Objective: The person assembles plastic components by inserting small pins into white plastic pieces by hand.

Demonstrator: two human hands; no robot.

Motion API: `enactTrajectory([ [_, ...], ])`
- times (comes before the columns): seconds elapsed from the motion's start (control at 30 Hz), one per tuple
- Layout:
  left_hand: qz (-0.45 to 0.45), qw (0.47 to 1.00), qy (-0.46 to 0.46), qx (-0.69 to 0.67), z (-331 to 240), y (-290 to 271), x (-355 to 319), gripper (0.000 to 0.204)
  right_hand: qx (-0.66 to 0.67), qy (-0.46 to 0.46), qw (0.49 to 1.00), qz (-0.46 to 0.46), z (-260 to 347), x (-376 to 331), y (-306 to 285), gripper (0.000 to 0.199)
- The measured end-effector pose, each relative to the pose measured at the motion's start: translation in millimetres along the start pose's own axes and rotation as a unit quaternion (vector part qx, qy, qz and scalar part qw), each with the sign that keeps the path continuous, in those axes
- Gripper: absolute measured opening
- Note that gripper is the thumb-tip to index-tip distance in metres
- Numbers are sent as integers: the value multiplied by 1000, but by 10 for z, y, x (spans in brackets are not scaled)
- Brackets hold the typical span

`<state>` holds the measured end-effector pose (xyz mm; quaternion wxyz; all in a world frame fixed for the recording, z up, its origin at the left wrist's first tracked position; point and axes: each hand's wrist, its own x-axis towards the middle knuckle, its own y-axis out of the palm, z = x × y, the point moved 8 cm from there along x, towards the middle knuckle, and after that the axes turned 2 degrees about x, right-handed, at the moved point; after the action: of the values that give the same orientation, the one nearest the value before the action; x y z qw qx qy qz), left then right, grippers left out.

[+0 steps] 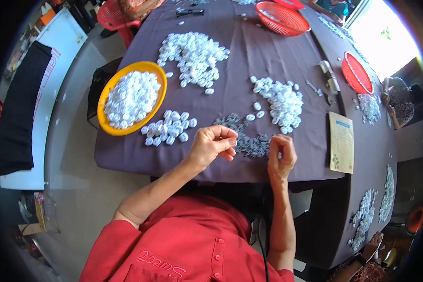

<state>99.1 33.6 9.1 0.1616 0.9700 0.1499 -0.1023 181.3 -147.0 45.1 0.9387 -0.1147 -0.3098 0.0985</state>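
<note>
Over the near edge of the table, my left hand (213, 145) is closed in a pinch, thumb against fingers. What it holds, if anything, is too small to make out. Across from it my right hand (282, 154) is also pinched, its fingertips at the right end of a heap of small grey plastic pieces (254, 146). Behind that hand lies a loose pile of white oval plastic pieces (283, 102). Left of my left hand is a smaller group of thicker white pieces (166, 129). The two hands are apart.
An orange-yellow basin (163, 83) full of white pieces stands at the table's left edge. Farther back are a large white pile (192, 55) and a red basket (286, 29). A tan envelope (341, 145) lies at right. Other people sit around the dark-clothed table (242, 56).
</note>
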Motion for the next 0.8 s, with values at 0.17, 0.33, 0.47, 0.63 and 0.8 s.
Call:
enactTrajectory([
  [0.17, -36, 998, 19, -55, 238, -250, -440, 12, 70, 19, 993, 95, 412, -108, 341, 7],
  [0.33, -37, 998, 43, -21, 262, -261, -377, 11, 113, 123, 963, 213, 338, -439, 802, 2],
  [0.47, -29, 999, 41, -10, 345, -255, -370, 11, 185, 184, 945, 198, 248, -544, 867, 2],
  [0.63, -44, 998, 31, -20, 343, -262, -391, 11, 174, 171, 946, 212, 267, -541, 877, 4],
  [0.8, -44, 998, 25, -22, 336, -238, -370, 11, 162, 169, 946, 224, 249, -516, 880, 5],
])
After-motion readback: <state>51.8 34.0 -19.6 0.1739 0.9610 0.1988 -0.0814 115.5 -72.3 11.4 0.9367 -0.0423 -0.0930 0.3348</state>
